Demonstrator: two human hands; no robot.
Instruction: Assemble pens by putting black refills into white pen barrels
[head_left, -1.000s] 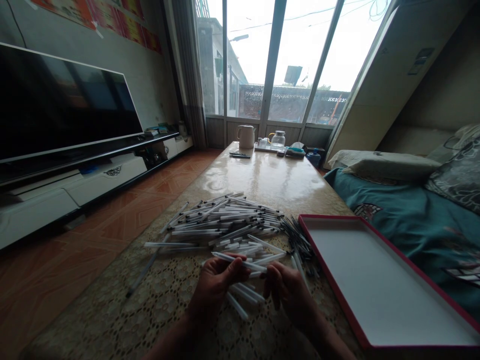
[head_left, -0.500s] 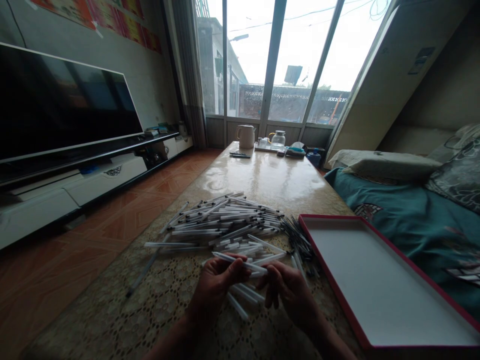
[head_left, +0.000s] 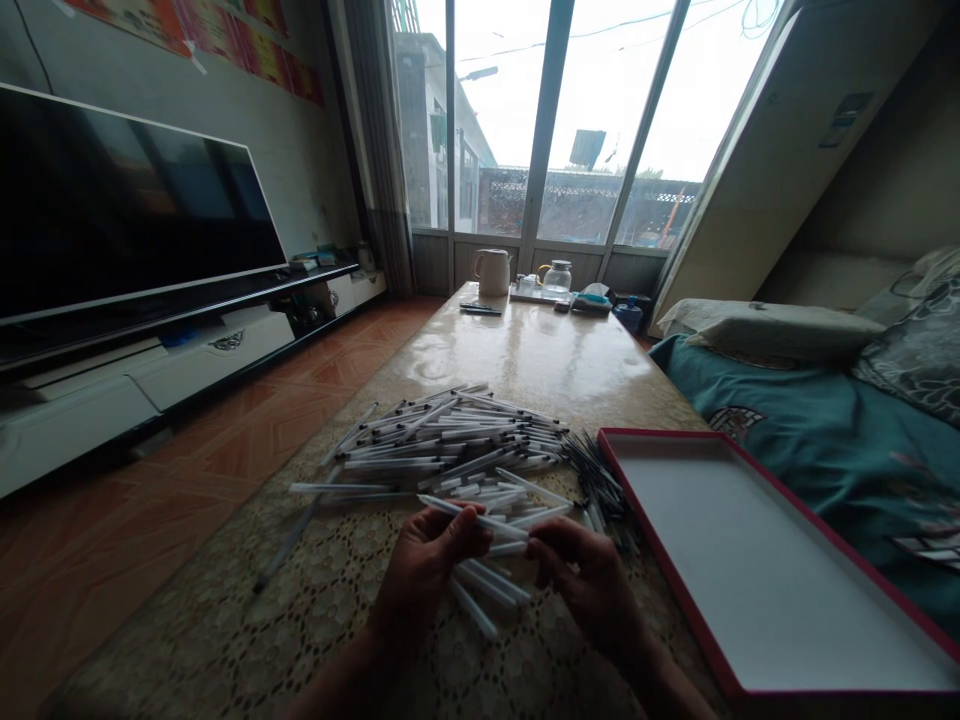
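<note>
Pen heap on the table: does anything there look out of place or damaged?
One dark-tipped pen juts from the heap toward the left edge of the table, odd because most others lie bunched together. No damage is visible at this size.

White pens [head_left: 465, 435] with black ends lie toward the near edge of a table [head_left: 322, 600] covered in cream and brown flowers. Near its right edge are black sticks [head_left: 595, 466] and a white tray [head_left: 780, 560] with a crimson rim. At the far edge stands a cream jug [head_left: 493, 273]; past the right edge, teal bedding [head_left: 802, 410].
</note>
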